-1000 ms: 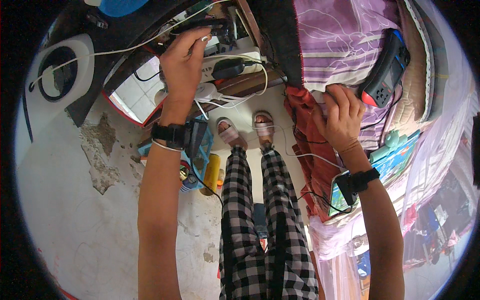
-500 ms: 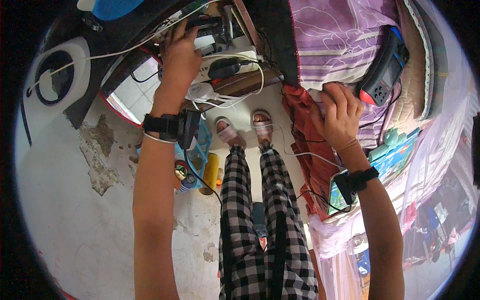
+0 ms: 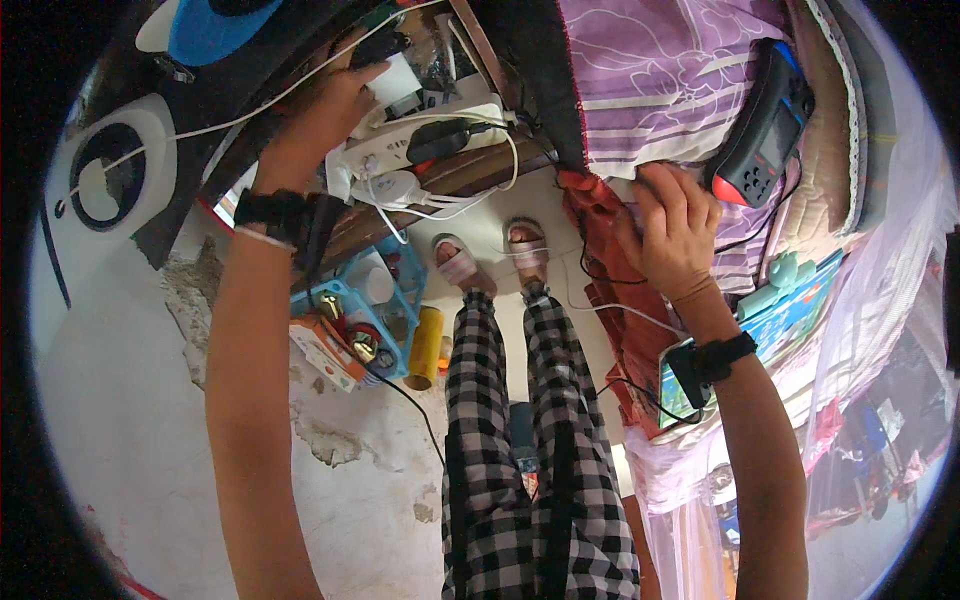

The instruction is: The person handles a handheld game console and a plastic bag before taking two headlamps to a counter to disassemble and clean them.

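Note:
My left hand [image 3: 315,125] reaches up to a wooden shelf, its fingers closed round a white plug block [image 3: 403,80] just above a white power strip [image 3: 440,135] with several plugs and white cables. A black band sits on that wrist. My right hand [image 3: 675,230] rests flat with fingers apart on the purple striped bedsheet [image 3: 660,90], at the edge by a red cloth [image 3: 600,215]. A black and red handheld device [image 3: 765,125] lies on the sheet just right of that hand. A phone [image 3: 680,385] is strapped at my right wrist.
Below the shelf hangs a blue basket [image 3: 395,300] with small bottles, and a yellow can [image 3: 427,348] stands by it. A round white appliance [image 3: 110,175] sits at the left against the patchy plaster wall. My checked trousers and sandalled feet are in the middle; pink netting hangs at the right.
My left hand has moved up and farther along the shelf to the white plug block. My right hand has stayed on the bed edge.

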{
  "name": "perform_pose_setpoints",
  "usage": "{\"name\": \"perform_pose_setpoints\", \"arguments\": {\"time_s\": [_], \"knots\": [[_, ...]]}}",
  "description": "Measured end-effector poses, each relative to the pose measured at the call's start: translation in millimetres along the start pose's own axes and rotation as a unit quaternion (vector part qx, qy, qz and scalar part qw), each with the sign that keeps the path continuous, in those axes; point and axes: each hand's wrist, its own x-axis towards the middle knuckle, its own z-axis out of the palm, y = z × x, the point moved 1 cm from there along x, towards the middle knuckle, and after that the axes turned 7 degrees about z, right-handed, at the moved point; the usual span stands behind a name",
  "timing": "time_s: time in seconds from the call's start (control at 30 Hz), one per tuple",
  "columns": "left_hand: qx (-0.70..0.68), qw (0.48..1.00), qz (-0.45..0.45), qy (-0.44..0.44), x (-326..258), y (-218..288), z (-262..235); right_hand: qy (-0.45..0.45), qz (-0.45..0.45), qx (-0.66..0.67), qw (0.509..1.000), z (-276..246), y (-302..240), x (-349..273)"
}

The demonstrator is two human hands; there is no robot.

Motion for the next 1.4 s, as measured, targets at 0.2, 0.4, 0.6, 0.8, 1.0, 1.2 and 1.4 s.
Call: {"name": "perform_pose_setpoints", "arguments": {"time_s": [0.2,0.4,0.6,0.8,1.0,1.2,1.4], "knots": [[0.023,0.999,0.0,0.037,-20,73,-22,-0.009,-0.008,-0.005,1.0,0,7,-4],[-0.149,0.985,-0.025,-0.083,-22,75,-16,-0.001,0.002,0.012,1.0,2,2,-2],[-0.242,0.964,-0.096,-0.052,-19,51,-8,-0.011,0.0,-0.013,1.0,1,0,-3],[-0.166,0.982,-0.074,-0.055,-15,44,-9,-0.006,-0.01,-0.003,1.0,-1,-1,-1],[-0.328,0.939,-0.049,-0.093,9,32,-29,-0.001,-0.003,-0.026,1.0,3,4,-6],[-0.391,0.911,-0.061,-0.113,22,46,-55,0.015,-0.013,-0.035,0.999,5,-1,-5],[-0.377,0.894,-0.179,-0.163,14,51,-57,0.022,-0.023,-0.052,0.998,1,-1,-4]]}}
